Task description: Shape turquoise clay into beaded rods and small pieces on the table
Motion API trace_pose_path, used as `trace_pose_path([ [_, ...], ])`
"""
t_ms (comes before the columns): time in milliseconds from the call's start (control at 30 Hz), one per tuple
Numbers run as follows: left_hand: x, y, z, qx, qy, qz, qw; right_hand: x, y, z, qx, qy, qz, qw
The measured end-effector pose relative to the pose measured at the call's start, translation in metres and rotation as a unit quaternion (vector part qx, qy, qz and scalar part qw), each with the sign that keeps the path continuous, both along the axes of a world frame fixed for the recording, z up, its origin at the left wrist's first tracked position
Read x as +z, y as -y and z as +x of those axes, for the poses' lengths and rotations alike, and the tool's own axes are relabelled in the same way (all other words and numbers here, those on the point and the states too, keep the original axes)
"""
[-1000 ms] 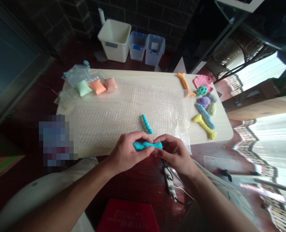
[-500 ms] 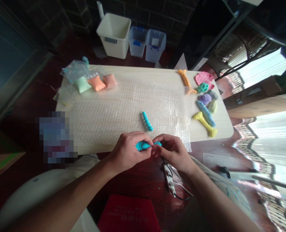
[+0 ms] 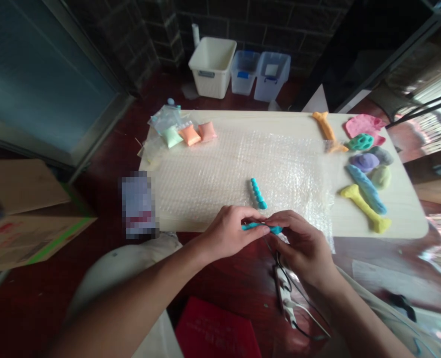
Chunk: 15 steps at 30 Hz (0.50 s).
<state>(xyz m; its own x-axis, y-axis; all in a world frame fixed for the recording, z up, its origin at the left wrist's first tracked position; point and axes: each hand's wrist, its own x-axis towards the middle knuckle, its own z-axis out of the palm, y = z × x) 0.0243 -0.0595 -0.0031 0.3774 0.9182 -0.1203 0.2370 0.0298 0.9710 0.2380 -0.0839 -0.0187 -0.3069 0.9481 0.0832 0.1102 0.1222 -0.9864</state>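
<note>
A lump of turquoise modelling clay [image 3: 276, 229] is pinched between my two hands at the table's near edge. My left hand [image 3: 235, 229] grips its left part between thumb and fingers. From the other side my right hand [image 3: 300, 238] closes on the right part, its fingers lying over the top and touching the left fingertips. Much of the clay is hidden by the fingers. Just beyond, a turquoise beaded clay strip [image 3: 258, 194] lies on the bubble wrap [image 3: 213, 174], thicker at its near end.
Clay shapes lie at the table's right, among them a yellow bone [image 3: 365, 208], a blue roll [image 3: 367, 189] and an orange bone [image 3: 328, 130]. Bagged clay, such as an orange packet [image 3: 189, 134], sits back left. Bins [image 3: 213, 69] stand behind; a power strip [image 3: 285, 293] is on the floor.
The view has swung left, so everything appears further right. My right fingers have moved over the top of the clay, and less of it shows. The beaded strip stays on the bubble wrap.
</note>
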Motion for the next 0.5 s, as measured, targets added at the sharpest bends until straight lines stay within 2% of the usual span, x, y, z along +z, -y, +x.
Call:
trace_pose_path([
  [100,0.002,0.0006,-0.0009,0.016,-0.038,0.043,0.998,0.0016,0.0019,-0.0033,-0.006,-0.03,-0.072,0.997],
  [200,0.0021,0.0016,-0.001,0.018,-0.061,0.129,0.99,0.0017,0.0026,-0.0051,-0.003,-0.068,-0.189,0.98],
  [267,0.0012,0.0022,-0.0007,0.008,-0.073,0.19,0.979,0.0001,0.0014,-0.005,0.002,-0.08,-0.236,0.968],
  [367,0.0006,0.0022,-0.0002,-0.012,-0.066,0.235,0.97,-0.0028,-0.0018,-0.0034,0.019,-0.101,-0.265,0.959],
  [500,0.0022,0.0015,0.0002,-0.019,-0.061,0.211,0.975,-0.0059,-0.004,-0.0015,0.037,-0.135,-0.283,0.949],
])
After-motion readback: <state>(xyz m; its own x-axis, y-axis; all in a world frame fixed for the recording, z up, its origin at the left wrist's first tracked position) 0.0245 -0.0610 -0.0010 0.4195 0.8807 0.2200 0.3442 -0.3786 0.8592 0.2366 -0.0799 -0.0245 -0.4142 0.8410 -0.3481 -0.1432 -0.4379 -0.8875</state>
